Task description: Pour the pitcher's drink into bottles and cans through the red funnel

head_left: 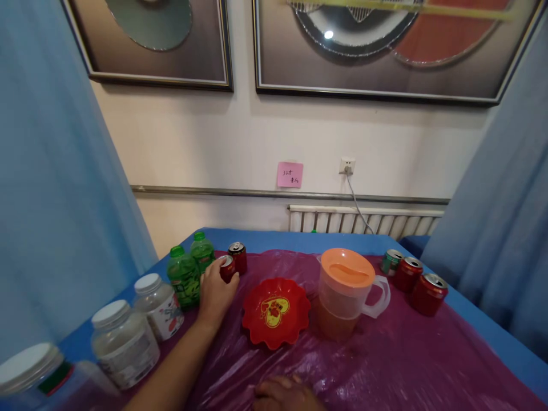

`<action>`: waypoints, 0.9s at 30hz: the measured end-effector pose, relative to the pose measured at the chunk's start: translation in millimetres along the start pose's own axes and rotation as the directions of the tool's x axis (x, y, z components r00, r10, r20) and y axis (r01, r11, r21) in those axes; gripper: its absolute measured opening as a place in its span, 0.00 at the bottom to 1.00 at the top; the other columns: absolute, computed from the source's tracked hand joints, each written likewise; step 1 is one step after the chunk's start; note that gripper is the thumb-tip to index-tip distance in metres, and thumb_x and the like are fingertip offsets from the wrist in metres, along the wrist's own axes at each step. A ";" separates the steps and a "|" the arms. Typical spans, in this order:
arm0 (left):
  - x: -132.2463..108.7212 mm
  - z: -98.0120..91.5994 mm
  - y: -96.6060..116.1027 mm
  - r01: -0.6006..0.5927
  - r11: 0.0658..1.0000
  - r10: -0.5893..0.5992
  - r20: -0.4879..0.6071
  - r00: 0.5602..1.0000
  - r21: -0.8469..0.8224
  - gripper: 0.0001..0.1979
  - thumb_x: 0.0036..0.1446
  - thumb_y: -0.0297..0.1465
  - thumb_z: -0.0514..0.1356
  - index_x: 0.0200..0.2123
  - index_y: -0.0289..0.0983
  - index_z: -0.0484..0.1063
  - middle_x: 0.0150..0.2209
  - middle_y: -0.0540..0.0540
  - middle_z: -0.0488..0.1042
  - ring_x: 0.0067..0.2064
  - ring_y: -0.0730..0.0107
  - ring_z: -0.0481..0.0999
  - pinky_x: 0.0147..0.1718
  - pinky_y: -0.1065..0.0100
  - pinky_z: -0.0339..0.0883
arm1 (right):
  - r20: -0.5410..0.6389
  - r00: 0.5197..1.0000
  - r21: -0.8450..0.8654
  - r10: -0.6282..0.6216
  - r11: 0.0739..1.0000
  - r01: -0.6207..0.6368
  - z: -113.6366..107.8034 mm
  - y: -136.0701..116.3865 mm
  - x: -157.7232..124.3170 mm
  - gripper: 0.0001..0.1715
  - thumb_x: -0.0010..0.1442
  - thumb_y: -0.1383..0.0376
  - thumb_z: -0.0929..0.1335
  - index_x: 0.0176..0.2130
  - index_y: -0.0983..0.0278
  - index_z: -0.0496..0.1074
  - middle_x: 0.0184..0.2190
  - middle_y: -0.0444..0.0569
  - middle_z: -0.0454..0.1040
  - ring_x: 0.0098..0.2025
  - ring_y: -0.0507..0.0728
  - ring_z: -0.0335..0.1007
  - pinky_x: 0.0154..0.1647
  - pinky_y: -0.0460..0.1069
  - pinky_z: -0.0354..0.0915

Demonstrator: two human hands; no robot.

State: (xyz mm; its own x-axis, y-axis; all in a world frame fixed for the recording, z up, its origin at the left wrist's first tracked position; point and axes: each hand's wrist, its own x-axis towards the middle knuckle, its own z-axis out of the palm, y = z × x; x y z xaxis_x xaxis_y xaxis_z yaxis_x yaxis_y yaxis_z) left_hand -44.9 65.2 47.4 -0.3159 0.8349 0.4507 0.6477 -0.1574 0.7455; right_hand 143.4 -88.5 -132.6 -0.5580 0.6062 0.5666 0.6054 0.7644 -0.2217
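My left hand (217, 290) reaches to the far left of the table, its fingers closed around a red soda can (228, 270). A second soda can (238, 258), red with a dark top, stands just behind it. Two green plastic bottles (184, 278) are right beside that hand on its left. At the bottom edge, my right hand (285, 394) is low over the purple plastic sheet (363, 371); it is dim and cut off, so its grip is unclear. Between the hands and the wall lies a red scalloped plate (257, 319) with a yellow heart print.
A clear pitcher (340, 319) with an orange lid and amber liquid stands right of the plate. Three cans (429, 295) line the right side. White-lidded jars (124, 348) line the left edge. Blue curtains (505, 228) hang at both sides, before a wall with a radiator (363, 217).
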 end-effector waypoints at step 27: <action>-24.1 -8.1 31.5 -0.337 0.886 0.359 -0.010 0.933 0.317 0.23 0.54 0.41 0.62 0.51 0.39 0.70 0.52 0.37 0.76 0.54 0.45 0.74 0.56 0.52 0.66 | -0.435 0.883 0.387 0.177 0.922 0.006 -139.2 39.6 17.6 0.18 0.64 0.73 0.65 0.52 0.58 0.70 0.42 0.51 0.79 0.44 0.57 0.78 0.45 0.52 0.74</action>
State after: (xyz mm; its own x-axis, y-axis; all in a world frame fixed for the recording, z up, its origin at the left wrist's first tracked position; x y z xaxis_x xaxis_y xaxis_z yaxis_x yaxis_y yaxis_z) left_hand -22.5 35.8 64.0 -0.0699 0.7174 0.6932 0.9006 -0.2534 0.3531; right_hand 236.6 -78.2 -21.0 -0.1389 0.5749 0.8063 0.3348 0.7936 -0.5081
